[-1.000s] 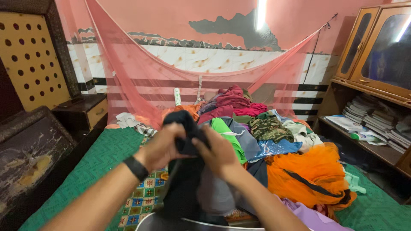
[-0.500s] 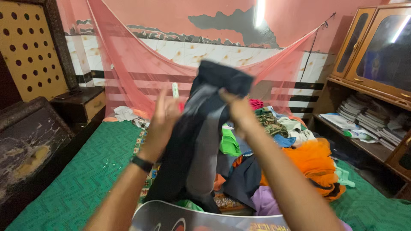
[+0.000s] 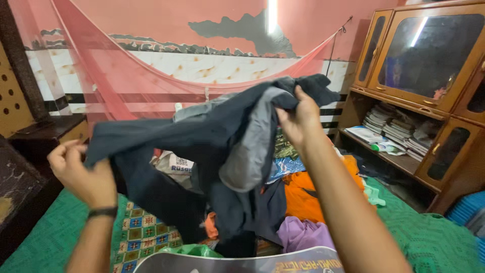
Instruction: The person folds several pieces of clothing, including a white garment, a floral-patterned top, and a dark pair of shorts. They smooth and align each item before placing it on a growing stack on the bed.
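We hold a dark garment [image 3: 202, 151] stretched in the air above the bed [image 3: 439, 242], our left hand [image 3: 83, 174] closed in a fist on one end low at the left and our right hand [image 3: 298, 119] pinching the other end higher up, so the cloth hangs open between them with its grey lining sagging in the middle. Held apart like this, the hands keep it clear of the clothes pile [image 3: 308, 202] below, where orange, purple and blue pieces lie heaped beside a patterned cloth [image 3: 144, 235]. A pink net [image 3: 101, 76] drapes behind, and a wooden cabinet [image 3: 424, 65] stands at the right.
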